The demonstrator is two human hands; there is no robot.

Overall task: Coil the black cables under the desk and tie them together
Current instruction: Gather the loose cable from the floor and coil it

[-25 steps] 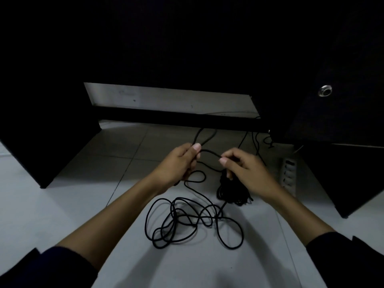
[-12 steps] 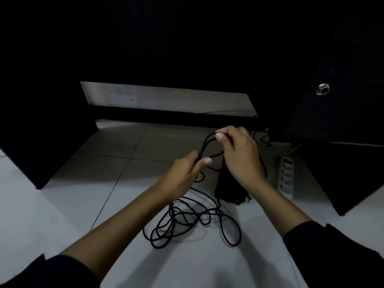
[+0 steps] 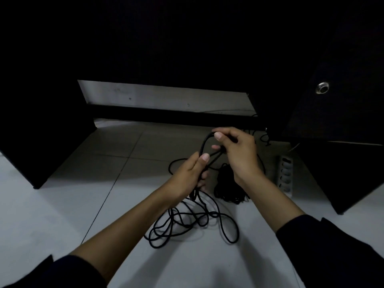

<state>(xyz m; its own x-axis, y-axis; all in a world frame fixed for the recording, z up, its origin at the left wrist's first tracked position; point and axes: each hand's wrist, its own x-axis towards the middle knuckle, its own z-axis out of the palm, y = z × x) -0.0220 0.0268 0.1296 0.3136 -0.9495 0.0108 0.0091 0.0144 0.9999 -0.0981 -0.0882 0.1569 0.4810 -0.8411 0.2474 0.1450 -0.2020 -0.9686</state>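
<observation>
Thin black cable (image 3: 193,223) lay in loose tangled loops on the tiled floor (image 3: 62,204) under the desk (image 3: 187,48). Left hand (image 3: 190,173) gripped strands; right hand (image 3: 239,150) pinched a raised loop, hands close together.

Cable work on the floor (image 3: 62,204) under the table (image 3: 187,48).

The left hand (image 3: 190,173) and right hand (image 3: 239,152) meet above the floor, just apart, a cable loop (image 3: 204,142) running between them. Below and in front of the hands, loose cable (image 3: 193,223) lies sprawled on the floor. A bundled cable (image 3: 225,188) sits under the right wrist, right of the left hand. Further right a power strip (image 3: 285,173) lies on the floor beside a cabinet (image 3: 342,163). Behind the hands a crossbar (image 3: 166,115) spans between the table's side panel (image 3: 41,142) on the left and the cabinet.
</observation>
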